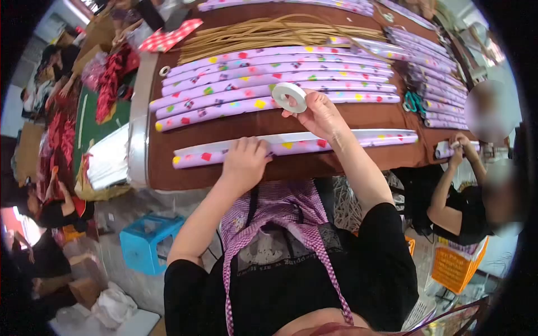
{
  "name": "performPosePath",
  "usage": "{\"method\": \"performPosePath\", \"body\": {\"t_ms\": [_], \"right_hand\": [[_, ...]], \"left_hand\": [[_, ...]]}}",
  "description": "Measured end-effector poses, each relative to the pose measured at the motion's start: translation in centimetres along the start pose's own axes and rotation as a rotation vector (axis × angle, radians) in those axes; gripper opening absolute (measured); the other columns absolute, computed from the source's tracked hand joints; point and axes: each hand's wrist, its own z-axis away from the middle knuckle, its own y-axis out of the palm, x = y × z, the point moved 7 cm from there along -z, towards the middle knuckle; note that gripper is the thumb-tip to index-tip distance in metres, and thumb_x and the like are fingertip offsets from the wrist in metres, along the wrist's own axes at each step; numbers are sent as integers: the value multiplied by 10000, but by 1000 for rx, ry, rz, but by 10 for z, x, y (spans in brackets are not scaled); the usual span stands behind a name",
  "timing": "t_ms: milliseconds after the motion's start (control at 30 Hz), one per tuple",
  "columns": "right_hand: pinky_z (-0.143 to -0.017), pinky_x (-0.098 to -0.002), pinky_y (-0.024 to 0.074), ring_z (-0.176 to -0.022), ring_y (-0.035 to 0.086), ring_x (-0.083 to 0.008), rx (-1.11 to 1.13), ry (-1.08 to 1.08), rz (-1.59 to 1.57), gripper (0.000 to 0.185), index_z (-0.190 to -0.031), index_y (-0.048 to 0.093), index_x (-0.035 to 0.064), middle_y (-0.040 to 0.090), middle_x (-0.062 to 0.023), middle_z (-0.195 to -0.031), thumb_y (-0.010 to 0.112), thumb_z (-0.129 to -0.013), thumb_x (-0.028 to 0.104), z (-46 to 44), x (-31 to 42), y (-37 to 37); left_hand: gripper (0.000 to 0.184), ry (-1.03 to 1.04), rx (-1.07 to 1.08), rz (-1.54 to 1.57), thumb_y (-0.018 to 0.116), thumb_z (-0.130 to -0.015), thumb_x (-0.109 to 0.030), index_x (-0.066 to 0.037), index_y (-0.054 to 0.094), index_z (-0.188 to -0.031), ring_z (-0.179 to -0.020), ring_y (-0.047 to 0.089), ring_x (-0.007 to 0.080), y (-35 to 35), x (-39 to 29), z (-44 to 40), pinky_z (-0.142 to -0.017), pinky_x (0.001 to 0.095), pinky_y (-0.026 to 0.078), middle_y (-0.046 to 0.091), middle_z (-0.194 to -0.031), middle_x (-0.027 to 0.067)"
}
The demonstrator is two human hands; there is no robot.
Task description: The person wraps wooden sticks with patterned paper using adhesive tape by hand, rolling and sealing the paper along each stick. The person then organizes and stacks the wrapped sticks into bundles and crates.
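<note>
A long purple roll (213, 157) with red and yellow shapes lies along the near side of the brown table, a pale edge strip showing along its top. Pressed on this roll is my left hand (246, 159), its fingers together, with nothing else visible in it. Above the roll, my right hand (322, 115) holds a white tape ring (289, 97) between thumb and fingers. Behind it, several similar purple rolls (224, 101) lie side by side.
Brown strips (252, 35) lie at the back of the brown table (162, 179). Teal-handled scissors (413, 102) rest near more rolls on the right. A co-worker's hands (460, 144) hold a roll at the right. A blue stool (137, 246) stands below left.
</note>
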Motion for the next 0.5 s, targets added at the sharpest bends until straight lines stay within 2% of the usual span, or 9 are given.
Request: {"method": "performPosePath", "body": {"t_ms": [167, 233, 267, 400, 433, 500], "right_hand": [[-954, -369, 485, -1090, 580, -187, 31, 68, 98, 604, -1274, 598, -17, 637, -78, -1152, 662, -910, 461, -16, -35, 20], [-1001, -371, 457, -1123, 577, -194, 22, 133, 152, 649, -1289, 574, -33, 627, -78, -1189, 683, -885, 464, -16, -44, 24], [-1011, -359, 446, -1116, 580, -186, 23, 168, 160, 744, -1393, 482, -42, 622, -86, -1214, 686, -886, 463, -16, -49, 24], [-1024, -354, 432, -1127, 578, -190, 12, 217, 213, 738, -1397, 478, -40, 592, -111, -1292, 703, -886, 442, -14, -56, 21], [-1032, -365, 428, -1139, 575, -204, -59, 273, 305, 753, -1396, 486, -35, 584, -123, -1302, 743, -856, 421, -11, -60, 14], [-1040, -377, 426, -1157, 570, -224, -18, 332, 568, 774, -1398, 489, -31, 583, -136, -1304, 767, -816, 397, -12, -54, 19]], "left_hand": [[385, -10, -13, -27, 718, -782, -247, -26, 584, -1067, -928, 564, 314, 0, -3, 2, -826, 438, 456, 583, -993, 142], [386, -28, -2, -15, 715, -789, -255, -22, 590, -1070, -939, 564, 307, -3, -3, 1, -829, 433, 457, 583, -1006, 141], [382, -29, 14, -22, 714, -792, -255, -18, 593, -1066, -948, 561, 302, -3, -3, 1, -830, 423, 457, 584, -1014, 139], [406, -38, 12, -30, 719, -787, -275, -16, 595, -1074, -954, 559, 298, -2, -1, -1, -831, 413, 457, 587, -1019, 135], [422, -39, 19, -37, 724, -781, -282, -11, 595, -1078, -961, 557, 297, -1, -1, -1, -834, 409, 457, 586, -1027, 134], [438, -77, 47, -59, 729, -776, -290, -6, 595, -1082, -968, 555, 297, -4, 4, 4, -837, 405, 457, 586, -1035, 134]]}}
